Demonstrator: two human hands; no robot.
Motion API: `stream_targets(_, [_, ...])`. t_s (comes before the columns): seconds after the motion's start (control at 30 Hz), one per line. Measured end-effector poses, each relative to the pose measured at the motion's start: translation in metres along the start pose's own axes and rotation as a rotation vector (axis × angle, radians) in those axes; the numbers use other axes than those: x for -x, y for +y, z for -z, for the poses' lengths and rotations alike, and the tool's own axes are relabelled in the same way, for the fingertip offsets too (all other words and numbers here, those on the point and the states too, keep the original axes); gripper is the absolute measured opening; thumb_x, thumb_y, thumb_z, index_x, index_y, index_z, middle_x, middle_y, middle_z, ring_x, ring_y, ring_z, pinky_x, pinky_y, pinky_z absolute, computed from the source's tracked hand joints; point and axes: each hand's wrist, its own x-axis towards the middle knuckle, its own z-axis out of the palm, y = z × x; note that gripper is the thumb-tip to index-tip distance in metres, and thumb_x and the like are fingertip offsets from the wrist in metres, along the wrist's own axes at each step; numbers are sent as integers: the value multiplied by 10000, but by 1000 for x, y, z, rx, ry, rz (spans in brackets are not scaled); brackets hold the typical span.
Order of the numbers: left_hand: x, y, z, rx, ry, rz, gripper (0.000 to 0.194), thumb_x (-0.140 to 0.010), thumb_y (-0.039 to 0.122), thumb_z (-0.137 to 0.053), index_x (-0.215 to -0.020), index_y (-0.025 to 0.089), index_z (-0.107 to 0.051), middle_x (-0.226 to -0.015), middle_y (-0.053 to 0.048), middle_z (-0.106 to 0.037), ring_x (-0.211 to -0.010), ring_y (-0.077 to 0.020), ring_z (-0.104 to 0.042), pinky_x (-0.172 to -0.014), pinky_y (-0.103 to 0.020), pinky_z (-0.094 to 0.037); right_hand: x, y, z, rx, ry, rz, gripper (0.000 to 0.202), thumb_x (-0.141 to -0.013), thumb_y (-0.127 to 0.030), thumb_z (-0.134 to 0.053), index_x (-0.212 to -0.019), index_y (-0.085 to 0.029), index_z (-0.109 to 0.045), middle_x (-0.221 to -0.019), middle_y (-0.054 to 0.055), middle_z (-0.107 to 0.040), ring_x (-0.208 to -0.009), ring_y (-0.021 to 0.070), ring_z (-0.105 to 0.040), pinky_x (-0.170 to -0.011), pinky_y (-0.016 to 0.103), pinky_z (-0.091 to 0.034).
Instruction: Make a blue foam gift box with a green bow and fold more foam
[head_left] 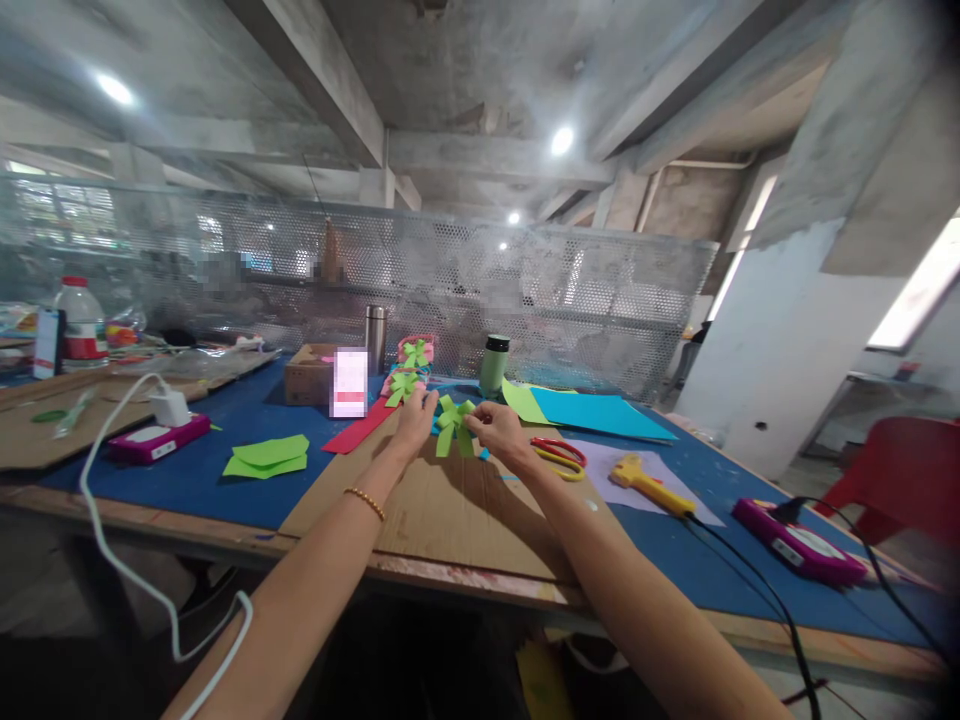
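A light green paper bow (453, 424) with looped petals and hanging tails is held up over the cardboard sheet (457, 515). My right hand (496, 430) pinches its right edge between thumb and fingers. Left of the bow is my left hand (417, 422), its fingers drawn together; what they hold, if anything, I cannot make out. Just behind that hand, two more green bows (415, 353) sit on pink pieces. Red-and-yellow-handled scissors (562, 458) lie by my right wrist. A yellow glue gun (651, 484) rests on a pale purple sheet (596, 462) farther right.
Blue paper (600, 412), a red strip (356, 428) and green paper pieces (267, 456) lie around the cardboard. Behind stand a green bottle (494, 368), a steel flask (376, 338) and a small box (309, 374). Purple power strips (799, 541) with cables flank the work area.
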Motion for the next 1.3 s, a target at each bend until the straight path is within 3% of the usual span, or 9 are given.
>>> stream_targets(1.3, [2, 1, 2, -10, -24, 18, 230, -922, 310, -472, -731, 195, -528, -743, -5, -573, -744, -165, -523, -705, -271, -386, 1, -1, 0, 41, 10, -2, 212, -762, -333, -599, -609, -185, -603, -567, -12, -597, -549, 127, -545, -554, 224, -380])
